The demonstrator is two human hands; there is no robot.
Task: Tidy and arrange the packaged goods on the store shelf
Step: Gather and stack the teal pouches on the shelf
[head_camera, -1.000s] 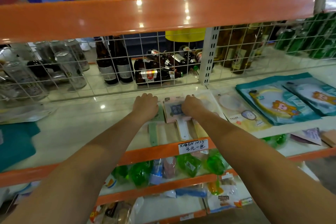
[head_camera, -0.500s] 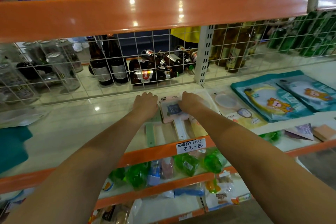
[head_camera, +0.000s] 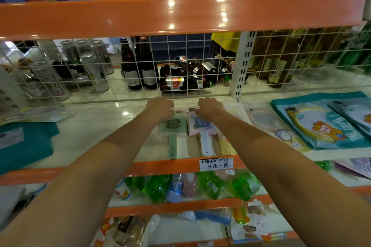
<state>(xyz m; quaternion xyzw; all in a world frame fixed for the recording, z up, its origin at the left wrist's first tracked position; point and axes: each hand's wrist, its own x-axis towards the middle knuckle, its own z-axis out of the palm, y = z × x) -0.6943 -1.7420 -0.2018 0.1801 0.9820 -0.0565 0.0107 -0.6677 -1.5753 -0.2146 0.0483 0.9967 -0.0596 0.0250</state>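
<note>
Flat packs with handles lie side by side at the middle of the white shelf (head_camera: 104, 126). My left hand (head_camera: 159, 107) grips the far end of the green pack (head_camera: 173, 126), whose green handle points toward me. Just to its right, my right hand (head_camera: 210, 106) holds the far end of the pink pack (head_camera: 200, 124) with the white handle. The two packs lie nearly parallel, a narrow gap between them. A yellow pack (head_camera: 226, 142) peeks out from under my right forearm. My fingertips are hidden behind the knuckles.
A white wire grid (head_camera: 180, 56) closes the shelf back, with beer bottles (head_camera: 180, 83) and cans behind it. The orange beam (head_camera: 180, 14) hangs low overhead. To the right lie a mirror pack (head_camera: 267, 122) and teal pouches (head_camera: 321, 124); a teal item (head_camera: 24, 142) lies left. A price tag (head_camera: 215, 163) hangs on the shelf's front edge.
The pink pack has been turned straighter and no longer overlaps the green pack, which now shows more fully. Both hands stay at the packs' far ends.
</note>
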